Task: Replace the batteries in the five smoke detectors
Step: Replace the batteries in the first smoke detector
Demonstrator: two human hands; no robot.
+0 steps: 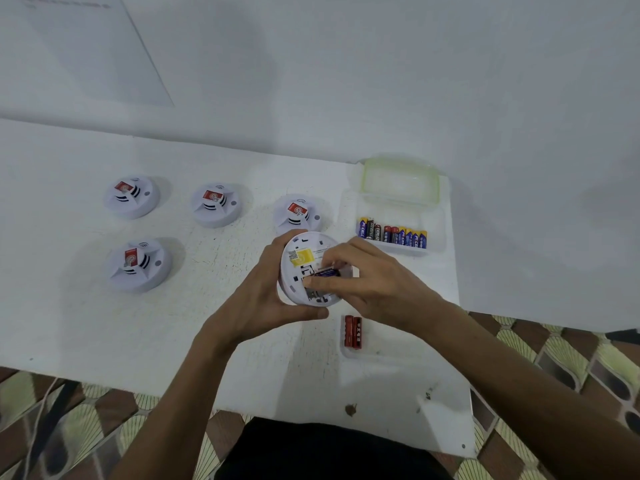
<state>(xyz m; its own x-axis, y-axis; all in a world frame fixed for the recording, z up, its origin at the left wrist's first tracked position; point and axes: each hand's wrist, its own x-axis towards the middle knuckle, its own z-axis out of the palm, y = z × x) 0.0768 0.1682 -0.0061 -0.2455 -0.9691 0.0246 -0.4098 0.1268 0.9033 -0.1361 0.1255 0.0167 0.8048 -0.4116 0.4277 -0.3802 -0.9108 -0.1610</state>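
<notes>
My left hand (263,289) holds a white round smoke detector (298,258) tilted up, its back with a yellow label facing me. My right hand (367,275) pinches a blue battery (325,271) at the detector's open battery slot. Several other white detectors lie face up on the white table: one at the far left (131,197), one in the middle (216,205), one just behind my hands (298,213), one at the near left (140,265). Two red batteries (352,331) lie side by side near my right wrist.
A clear tray (438,233) at the right holds a row of several blue and dark batteries (393,233). A clear green-rimmed lid (400,181) leans behind it. The table's front edge (104,382) runs over a patterned tile floor. A white wall stands behind.
</notes>
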